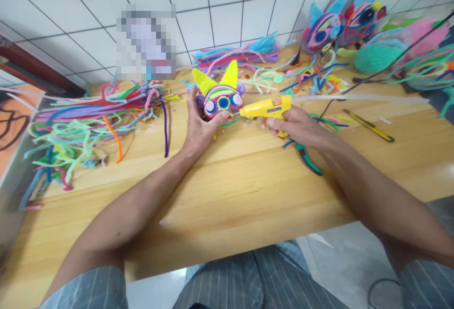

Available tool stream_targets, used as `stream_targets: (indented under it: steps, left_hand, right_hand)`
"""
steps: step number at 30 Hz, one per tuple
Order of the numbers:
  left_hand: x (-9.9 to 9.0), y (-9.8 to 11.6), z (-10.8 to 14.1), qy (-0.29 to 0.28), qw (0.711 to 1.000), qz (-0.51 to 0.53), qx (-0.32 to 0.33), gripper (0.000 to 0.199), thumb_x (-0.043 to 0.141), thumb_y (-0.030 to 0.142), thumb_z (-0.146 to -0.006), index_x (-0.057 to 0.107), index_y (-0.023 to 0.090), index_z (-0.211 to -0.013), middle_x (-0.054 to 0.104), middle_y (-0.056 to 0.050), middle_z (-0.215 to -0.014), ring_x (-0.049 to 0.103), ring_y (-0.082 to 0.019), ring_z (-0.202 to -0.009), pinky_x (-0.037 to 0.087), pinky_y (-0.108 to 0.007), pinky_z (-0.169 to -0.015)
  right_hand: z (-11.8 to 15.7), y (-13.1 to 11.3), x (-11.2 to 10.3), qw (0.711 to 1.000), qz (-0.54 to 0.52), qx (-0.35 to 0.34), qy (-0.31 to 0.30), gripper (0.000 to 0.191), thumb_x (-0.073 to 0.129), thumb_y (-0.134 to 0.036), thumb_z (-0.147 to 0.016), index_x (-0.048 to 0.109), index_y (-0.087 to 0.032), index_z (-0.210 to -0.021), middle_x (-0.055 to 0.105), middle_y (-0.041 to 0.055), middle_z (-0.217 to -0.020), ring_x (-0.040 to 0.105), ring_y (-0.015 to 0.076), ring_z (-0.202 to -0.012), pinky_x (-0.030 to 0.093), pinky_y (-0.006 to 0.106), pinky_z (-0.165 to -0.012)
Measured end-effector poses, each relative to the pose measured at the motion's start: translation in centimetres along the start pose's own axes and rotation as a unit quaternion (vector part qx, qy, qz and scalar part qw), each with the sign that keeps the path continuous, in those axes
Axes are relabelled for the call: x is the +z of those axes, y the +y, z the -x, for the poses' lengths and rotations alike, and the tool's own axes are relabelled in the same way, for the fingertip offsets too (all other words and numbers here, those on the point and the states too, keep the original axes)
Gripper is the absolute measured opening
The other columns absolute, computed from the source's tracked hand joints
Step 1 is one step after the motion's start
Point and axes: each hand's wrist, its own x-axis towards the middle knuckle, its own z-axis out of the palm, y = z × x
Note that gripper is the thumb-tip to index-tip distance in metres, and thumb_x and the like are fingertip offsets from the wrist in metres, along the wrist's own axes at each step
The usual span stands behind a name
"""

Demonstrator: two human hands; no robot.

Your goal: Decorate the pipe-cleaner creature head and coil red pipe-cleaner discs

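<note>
My left hand (200, 127) is closed around the side of a colourful craft figure (222, 93) with two yellow pointed ears and round button-like eyes. In my right hand (296, 122) is a yellow hot glue gun (264, 109), gripped by its handle. The gun's nozzle points left at the lower front of the figure, close to my left thumb; whether it touches I cannot tell. A clear glue stick (379, 98) sticks out from the rear of the gun. Just under my right hand lies a tool with teal-and-black handles (308, 160).
Piles of pipe cleaners (88, 119) cover the table's left side, with another bundle (241, 56) by the tiled wall. Finished-looking craft figures (321, 34) stand at the back right beside a green yarn-like ball (378, 56). A yellow utility knife (369, 126) lies on the right; a dark cord crosses there.
</note>
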Motion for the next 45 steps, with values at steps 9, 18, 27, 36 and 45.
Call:
stream_targets:
  steps: [9, 18, 27, 36, 45]
  left_hand:
    - [0.3, -0.1, 0.2, 0.013, 1.0, 0.015, -0.001, 0.115, 0.084, 0.073, -0.081, 0.016, 0.04, -0.168, 0.039, -0.015, -0.172, 0.05, -0.037, -0.156, 0.042, -0.055, -0.13]
    - [0.5, -0.3, 0.2, 0.013, 1.0, 0.021, 0.007, 0.113, 0.083, 0.072, -0.083, 0.016, 0.043, -0.169, 0.039, -0.012, -0.171, 0.052, -0.036, -0.155, 0.043, -0.054, -0.13]
    - [0.6, 0.2, 0.3, 0.025, 0.999, 0.025, -0.006, 0.112, 0.085, 0.069, -0.083, 0.019, 0.04, -0.168, 0.044, -0.013, -0.167, 0.057, -0.035, -0.15, 0.047, -0.053, -0.127]
    - [0.6, 0.8, 0.2, 0.02, 0.999, 0.028, -0.008, 0.112, 0.086, 0.069, -0.082, 0.021, 0.038, -0.168, 0.048, -0.013, -0.163, 0.06, -0.033, -0.146, 0.05, -0.051, -0.124]
    - [0.6, 0.9, 0.3, 0.035, 0.999, 0.009, -0.025, 0.11, 0.087, 0.069, -0.08, 0.026, 0.038, -0.166, 0.054, -0.012, -0.153, 0.062, -0.031, -0.143, 0.05, -0.049, -0.124]
  right_hand:
    - [0.1, -0.3, -0.1, 1.0, 0.022, -0.001, -0.012, 0.041, 0.079, -0.059, -0.09, 0.067, -0.022, -0.076, 0.066, 0.0049, -0.077, 0.058, 0.0187, -0.074, 0.044, 0.028, -0.058]
    - [0.1, -0.1, -0.1, 0.999, 0.039, 0.011, -0.01, 0.042, 0.075, -0.059, -0.091, 0.066, -0.022, -0.076, 0.064, 0.0032, -0.075, 0.053, 0.0159, -0.068, 0.043, 0.029, -0.059]
    - [0.3, -0.6, 0.1, 0.999, 0.046, 0.027, 0.0, 0.033, 0.072, -0.053, -0.093, 0.066, -0.023, -0.08, 0.06, 0.0027, -0.071, 0.05, 0.0161, -0.063, 0.038, 0.03, -0.055]
    - [0.6, -1.2, 0.2, 0.997, 0.055, 0.051, 0.006, 0.029, 0.071, -0.048, -0.095, 0.067, -0.023, -0.082, 0.059, 0.0016, -0.069, 0.05, 0.0162, -0.063, 0.039, 0.029, -0.054]
    - [0.8, -1.1, -0.1, 0.997, 0.051, 0.057, 0.011, 0.032, 0.076, -0.052, -0.093, 0.067, -0.024, -0.081, 0.061, 0.0026, -0.071, 0.052, 0.0176, -0.065, 0.042, 0.031, -0.056]
